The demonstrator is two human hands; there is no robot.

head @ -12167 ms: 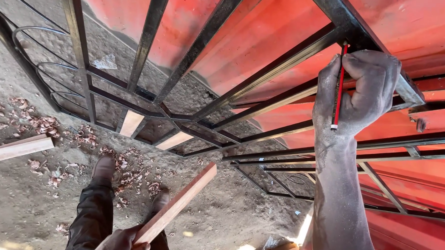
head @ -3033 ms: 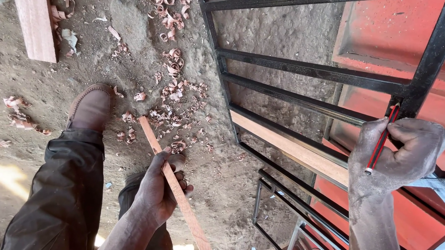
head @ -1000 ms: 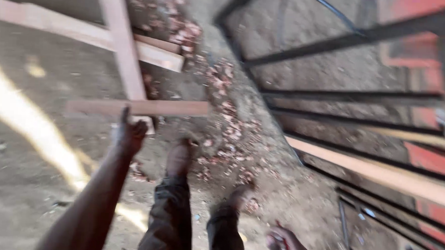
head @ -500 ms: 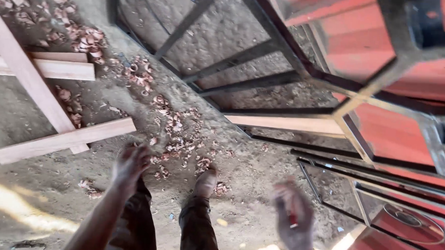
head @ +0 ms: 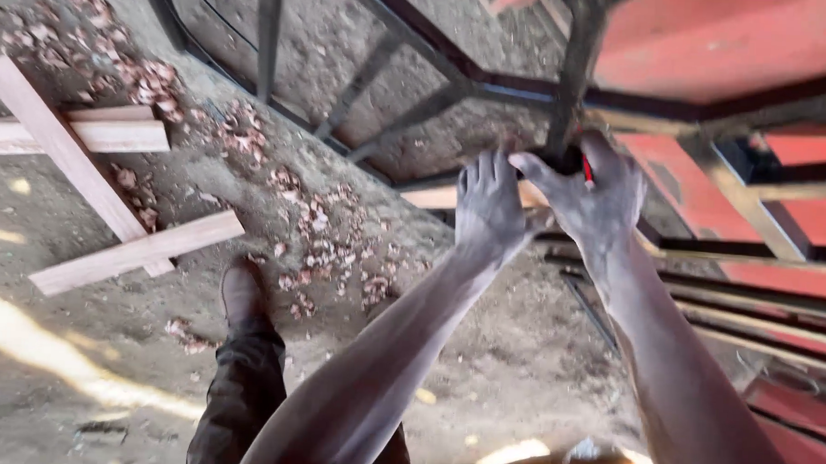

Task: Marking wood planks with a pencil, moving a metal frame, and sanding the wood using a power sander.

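Over on the left, pale wooden planks (head: 112, 203) lie crossed on the dirt floor (head: 518, 355), with reddish wood shavings (head: 330, 238) scattered toward the middle. A dark shoe (head: 244, 295) sits below them. Left hand (head: 489, 203) is up at the black metal window frame (head: 574, 64), fingers spread, grip wide and holding nothing. Right hand (head: 590, 192), just beside it, has its grip curled round the frame's upright bar, with a red pencil (head: 586, 168) tucked in there too.

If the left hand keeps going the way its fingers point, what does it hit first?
Most likely the pale wooden strip lying under the black metal frame, just beyond the left hand; depth is unclear, so the frame's bar may come first.
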